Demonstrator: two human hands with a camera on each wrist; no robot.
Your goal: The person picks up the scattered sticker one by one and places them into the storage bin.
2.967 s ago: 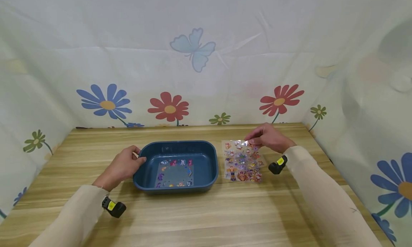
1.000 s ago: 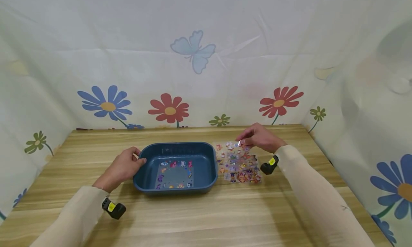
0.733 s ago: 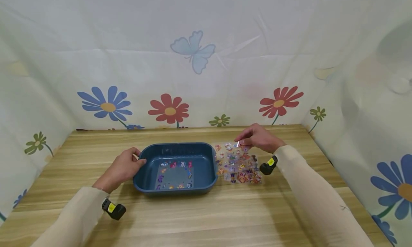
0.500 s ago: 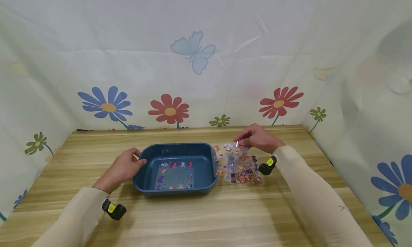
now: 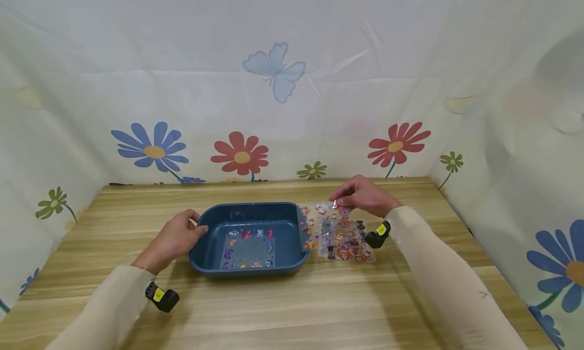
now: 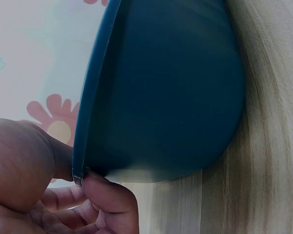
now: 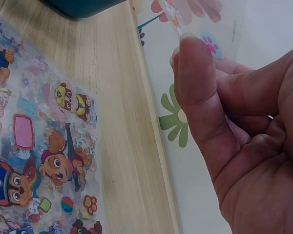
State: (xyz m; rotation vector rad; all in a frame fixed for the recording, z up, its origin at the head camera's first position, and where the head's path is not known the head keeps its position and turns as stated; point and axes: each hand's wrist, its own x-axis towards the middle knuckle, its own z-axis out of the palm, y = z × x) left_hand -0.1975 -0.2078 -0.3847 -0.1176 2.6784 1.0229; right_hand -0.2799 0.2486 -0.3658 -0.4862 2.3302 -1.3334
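Observation:
My left hand [image 5: 175, 233] pinches the left rim of a dark blue plastic basin [image 5: 251, 216], thumb on one side and fingers on the other, as the left wrist view shows. Inside, on the basin's floor, lies a clear sticker sheet [image 5: 269, 248] bordered with small cartoon ponies. With thumb and fingertips my right hand [image 5: 366, 194] grips the top corner of another clear sticker sheet [image 5: 315, 223], whose left edge overlaps the basin's right rim. Below it on the table are more sticker sheets [image 7: 53, 165], stacked, with cartoon puppies showing in the right wrist view.
A wood-grain table [image 5: 292, 314] carries everything. Pale curtains printed with flowers and a butterfly [image 5: 276, 72] hang behind it and at both sides. Black wrist cameras [image 5: 162, 297] sit on both sleeves.
My right hand has moved left with the sticker sheet, bringing the sheet's left edge over the basin's rim. The left hand and basin have stayed in place.

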